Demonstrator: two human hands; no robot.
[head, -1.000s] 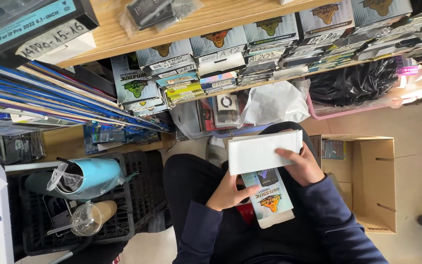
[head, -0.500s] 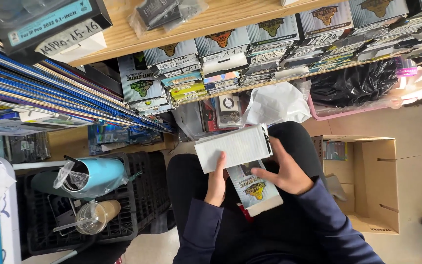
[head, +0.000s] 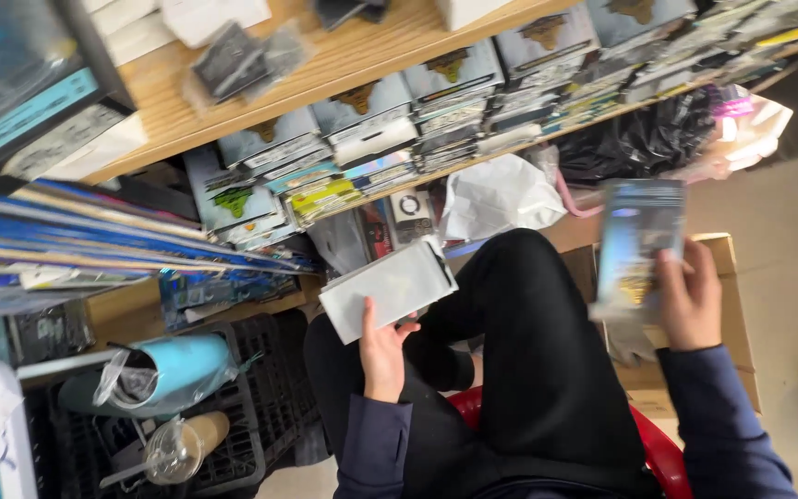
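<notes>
Wooden shelf [head: 344, 65], running across the top of the view, its lower tier packed edge to edge with stacked flat packets. Cardboard box [head: 727, 305], open, on the floor at right, behind the raised right hand. Black crate [head: 242, 434], lower left, holding a pale blue bottle [head: 163, 370] wrapped in clear film. White flat packet [head: 388, 288], tilted, above the left knee, pinched at its lower edge by the left hand [head: 382, 351], thumb on its face. Printed blue packet [head: 637, 248], blurred, upright over the box's near edge, gripped along its right side by the right hand [head: 690, 300].
</notes>
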